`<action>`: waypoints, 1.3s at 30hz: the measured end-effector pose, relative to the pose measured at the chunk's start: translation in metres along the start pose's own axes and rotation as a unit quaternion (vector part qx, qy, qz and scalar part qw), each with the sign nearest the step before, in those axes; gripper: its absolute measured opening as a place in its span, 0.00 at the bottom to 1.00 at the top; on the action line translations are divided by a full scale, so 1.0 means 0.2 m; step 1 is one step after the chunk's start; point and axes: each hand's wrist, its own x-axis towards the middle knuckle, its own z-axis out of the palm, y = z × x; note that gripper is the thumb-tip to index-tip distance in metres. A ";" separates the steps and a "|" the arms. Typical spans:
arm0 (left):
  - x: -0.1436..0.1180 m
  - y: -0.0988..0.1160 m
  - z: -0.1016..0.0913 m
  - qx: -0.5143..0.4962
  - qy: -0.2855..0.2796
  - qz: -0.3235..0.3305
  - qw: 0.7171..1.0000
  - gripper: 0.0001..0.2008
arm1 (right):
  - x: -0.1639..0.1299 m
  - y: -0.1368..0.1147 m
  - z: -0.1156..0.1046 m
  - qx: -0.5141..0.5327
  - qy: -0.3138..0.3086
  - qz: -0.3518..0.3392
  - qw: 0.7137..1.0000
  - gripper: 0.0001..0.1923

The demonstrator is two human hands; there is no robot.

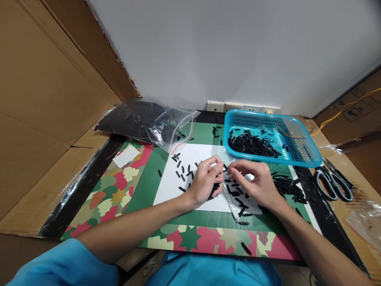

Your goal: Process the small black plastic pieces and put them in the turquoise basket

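Observation:
My left hand [208, 178] is closed over the white paper [166, 186], with thumb and forefinger pinched together. Some small black elongated pieces show under its curled fingers. One small black piece [225, 168] sits between the fingertips of both hands. Its other end meets my right hand [253, 178], whose thumb and forefinger pinch towards it. Several loose black pieces [183, 169] are scattered on the paper left of my hands. More lie below my right hand, beside a narrow clear plastic strip or packet [233, 202]. What the black pieces are made of, I cannot tell.
A blue plastic basket [309, 153] with black pieces stands at the back right. Beside it lie scissors [333, 182]. A black pile [288, 188] is right of my right hand. A clear zip bag [133, 119] full of black material lies back left. Cardboard [44, 99] walls the left.

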 end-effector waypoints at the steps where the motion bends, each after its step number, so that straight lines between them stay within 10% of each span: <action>1: 0.00 0.00 0.00 0.001 0.002 0.001 1.000 0.19 | 0.00 0.00 0.00 -0.001 -0.003 0.003 1.000 0.08; 39: 0.00 0.00 0.01 0.039 -0.026 -0.011 0.999 0.19 | 0.02 -0.03 0.00 0.092 -0.064 0.093 0.989 0.08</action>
